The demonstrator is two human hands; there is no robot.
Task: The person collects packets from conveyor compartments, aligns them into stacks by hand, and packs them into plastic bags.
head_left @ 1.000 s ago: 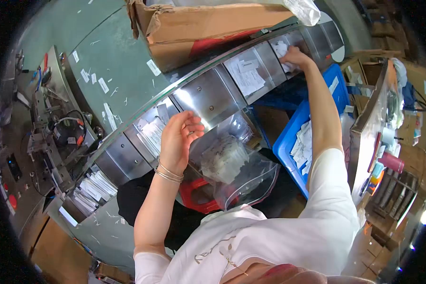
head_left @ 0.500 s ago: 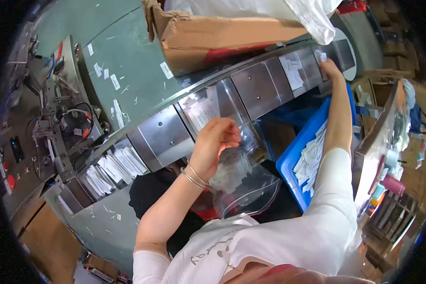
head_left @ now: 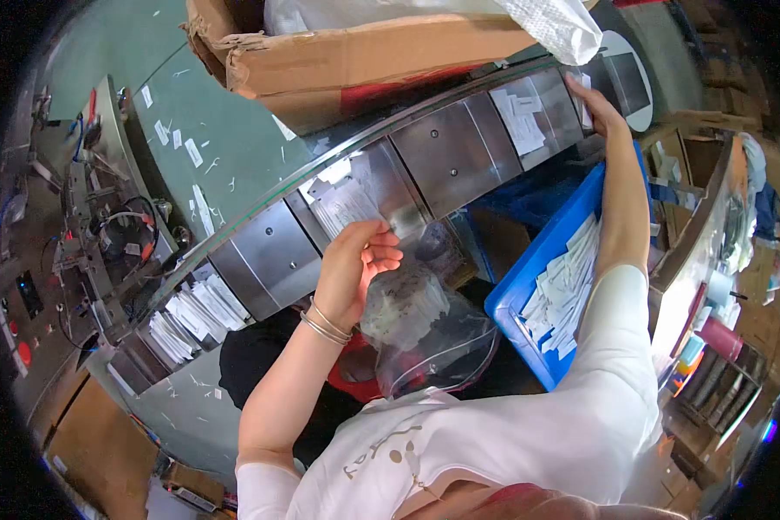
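My left hand point(head_left: 355, 264), with bangles point(head_left: 325, 325) at the wrist, hovers at the near edge of the metal track point(head_left: 451, 143). Its fingers are curled in, thumb and forefinger close together; whatever they hold, if anything, I cannot make out. Just beyond it, a stack of white slips point(head_left: 347, 206) lies in a track compartment. At the track's far right end, my right hand point(head_left: 602, 113) grips a small white slip point(head_left: 586, 87) between thumb and fingers, the fingertips partly hidden. Beside that, more loose white slips point(head_left: 522, 121) lie on the metal.
A blue bin point(head_left: 516, 305) of white pieces stands under my right arm. A clear plastic bag point(head_left: 433, 334) hangs near my lap. Behind the track sits a torn cardboard box point(head_left: 381, 56). More slips point(head_left: 199, 312) fill the left compartment; a machine point(head_left: 117, 225) stands far left.
The view has shifted a little, moving the track and box leftward. My left hand has moved slightly left and down. At the track's end, my right thumb is now stretched out along the slip.
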